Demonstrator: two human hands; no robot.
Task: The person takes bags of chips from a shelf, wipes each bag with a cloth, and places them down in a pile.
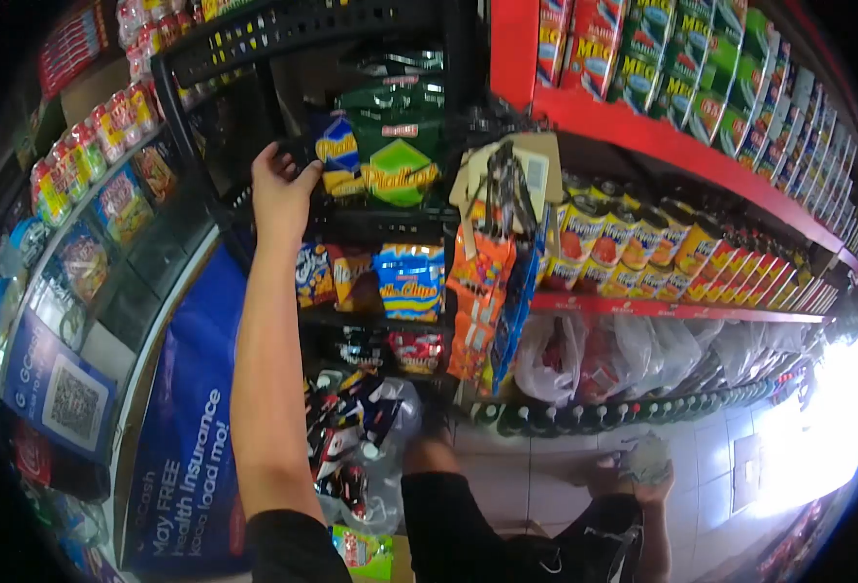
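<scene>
Packed shop shelves surround a tiled floor (502, 466), with glare (827, 418) at the far right. Nearest, at the lower right, the right hand (653, 489) is closed around 1 crumpled pale grey-green bundle (648, 457), beside black shorts (448, 525). Left of the shorts sits a clear plastic bag (382, 513), filled with dark and red packets (351, 418); farther left hangs a blue banner (196, 360) with white lettering.

Past these, the left arm stretches up to a black rack (293, 44). At its end the left hand (283, 185) is half open, fingers bent, thumb apart from them and pointing right. Its thumb is just beside a blue-and-yellow snack packet (337, 155); I cannot tell whether they touch, or whether the fingers have hold of anything. Right of that packet, large green snack bags (395, 146) stand upright on the same level. On the level below are blue-and-yellow chip packets (412, 282), and orange packets (477, 291) hang at the rack's right side.

Farther right, 2 red-edged shelves run back: the upper red shelf (642, 112) bears rows of tins (686, 73), the lower red shelf (623, 306) yellow-labelled cans (594, 243). Below them are clouded plastic bags (642, 355).
</scene>
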